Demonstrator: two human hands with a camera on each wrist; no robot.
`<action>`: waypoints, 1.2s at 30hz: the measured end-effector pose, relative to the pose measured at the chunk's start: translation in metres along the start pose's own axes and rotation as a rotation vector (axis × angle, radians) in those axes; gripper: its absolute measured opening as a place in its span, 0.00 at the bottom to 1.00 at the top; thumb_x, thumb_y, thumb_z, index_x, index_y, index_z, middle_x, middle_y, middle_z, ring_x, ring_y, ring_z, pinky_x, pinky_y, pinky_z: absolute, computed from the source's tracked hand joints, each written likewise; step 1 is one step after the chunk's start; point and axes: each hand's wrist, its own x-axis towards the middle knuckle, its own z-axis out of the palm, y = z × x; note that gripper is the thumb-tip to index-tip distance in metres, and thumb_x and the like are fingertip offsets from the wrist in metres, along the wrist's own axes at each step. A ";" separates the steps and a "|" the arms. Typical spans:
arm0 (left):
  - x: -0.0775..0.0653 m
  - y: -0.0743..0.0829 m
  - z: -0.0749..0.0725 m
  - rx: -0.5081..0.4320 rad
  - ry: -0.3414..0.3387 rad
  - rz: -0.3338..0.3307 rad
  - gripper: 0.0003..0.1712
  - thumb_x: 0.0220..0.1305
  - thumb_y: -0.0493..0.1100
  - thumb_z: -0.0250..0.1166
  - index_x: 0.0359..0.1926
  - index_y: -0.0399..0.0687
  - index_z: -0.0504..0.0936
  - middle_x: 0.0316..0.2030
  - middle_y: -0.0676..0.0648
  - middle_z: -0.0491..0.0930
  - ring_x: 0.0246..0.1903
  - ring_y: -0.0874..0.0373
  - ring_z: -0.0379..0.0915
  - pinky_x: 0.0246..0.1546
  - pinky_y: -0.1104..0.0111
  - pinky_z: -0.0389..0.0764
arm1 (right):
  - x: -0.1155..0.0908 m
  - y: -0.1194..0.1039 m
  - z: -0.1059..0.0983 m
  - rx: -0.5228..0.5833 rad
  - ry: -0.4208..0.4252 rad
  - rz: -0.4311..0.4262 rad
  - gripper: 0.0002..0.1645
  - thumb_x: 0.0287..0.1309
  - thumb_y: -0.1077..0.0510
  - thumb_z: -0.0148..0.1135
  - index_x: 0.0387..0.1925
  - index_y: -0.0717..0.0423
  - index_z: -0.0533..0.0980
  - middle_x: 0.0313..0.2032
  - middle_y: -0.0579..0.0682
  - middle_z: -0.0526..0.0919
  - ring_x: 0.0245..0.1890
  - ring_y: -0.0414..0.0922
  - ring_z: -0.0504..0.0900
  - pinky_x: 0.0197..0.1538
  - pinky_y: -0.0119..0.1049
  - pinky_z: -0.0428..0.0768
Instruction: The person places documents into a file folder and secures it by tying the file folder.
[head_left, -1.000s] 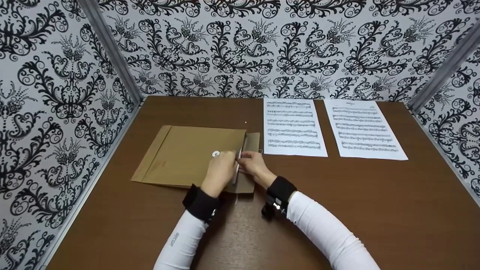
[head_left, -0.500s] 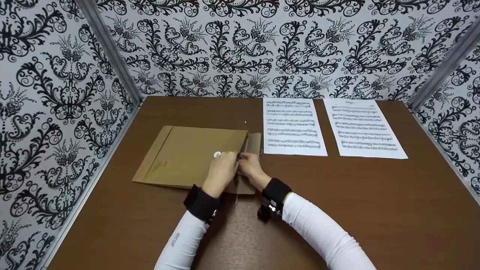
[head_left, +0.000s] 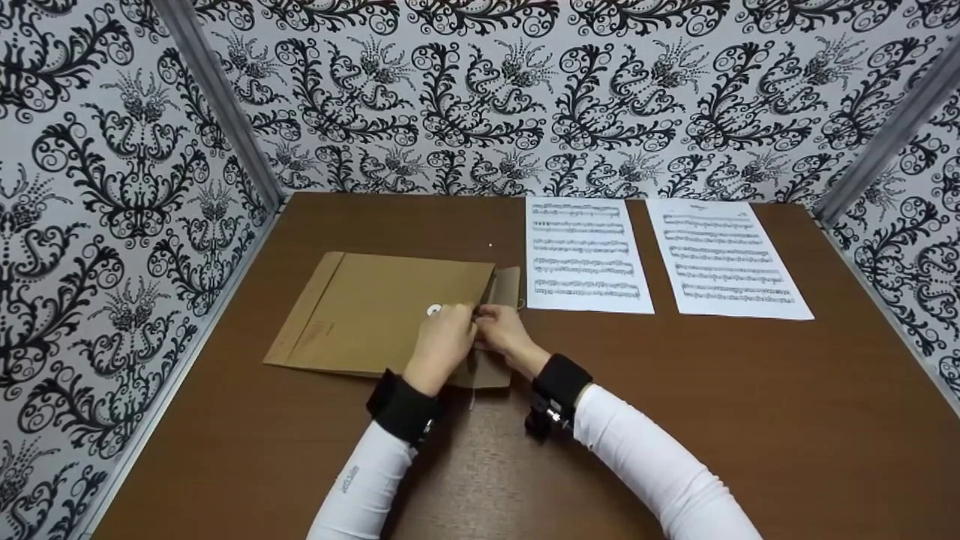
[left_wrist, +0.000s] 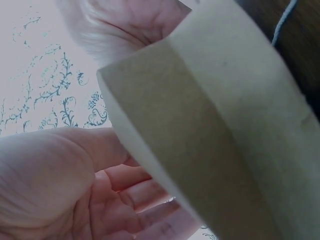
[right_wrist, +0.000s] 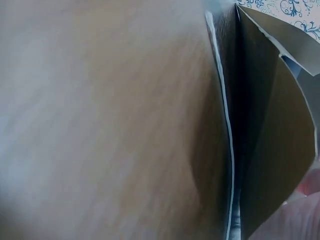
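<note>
A brown kraft paper envelope (head_left: pixel 390 289) lies on the table with its mouth toward the right and its flap (head_left: pixel 507 283) folded out. My left hand (head_left: pixel 442 337) grips the upper edge of the mouth, and the left wrist view shows its thumb and fingers on either side of the kraft paper (left_wrist: pixel 200 125). Close beside it, my right hand (head_left: pixel 506 334) is at the mouth with its fingers bent; its fingertips are hidden. In the right wrist view the mouth gapes, and a thin white edge (right_wrist: pixel 227 125) runs along it. A white round button (head_left: pixel 433 309) shows beside my left hand.
Two sheets of printed music lie at the back right, a left sheet (head_left: pixel 586 255) and a right sheet (head_left: pixel 727 259). A thin string (head_left: pixel 472 399) hangs from the envelope onto the brown table (head_left: pixel 675 390). Patterned walls (head_left: pixel 480 97) stand behind and at the sides.
A white paper edge that showed between my hands at the mouth one second ago has gone out of sight in the head view. Both hands have stayed nearly in place.
</note>
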 end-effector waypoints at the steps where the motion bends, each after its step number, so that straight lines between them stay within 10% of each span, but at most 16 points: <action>1: 0.000 0.000 0.000 0.004 0.001 0.001 0.05 0.66 0.33 0.63 0.39 0.35 0.85 0.36 0.34 0.88 0.37 0.38 0.87 0.34 0.48 0.86 | 0.000 0.000 -0.002 0.005 -0.008 -0.002 0.24 0.69 0.69 0.48 0.63 0.72 0.74 0.51 0.67 0.85 0.30 0.36 0.82 0.37 0.30 0.87; 36: 0.009 -0.019 0.019 -0.036 0.048 -0.100 0.09 0.66 0.33 0.62 0.29 0.32 0.83 0.32 0.30 0.87 0.33 0.35 0.86 0.32 0.46 0.86 | -0.025 -0.007 -0.083 0.188 -0.100 -0.047 0.21 0.70 0.67 0.57 0.60 0.77 0.75 0.55 0.70 0.84 0.46 0.44 0.91 0.54 0.36 0.87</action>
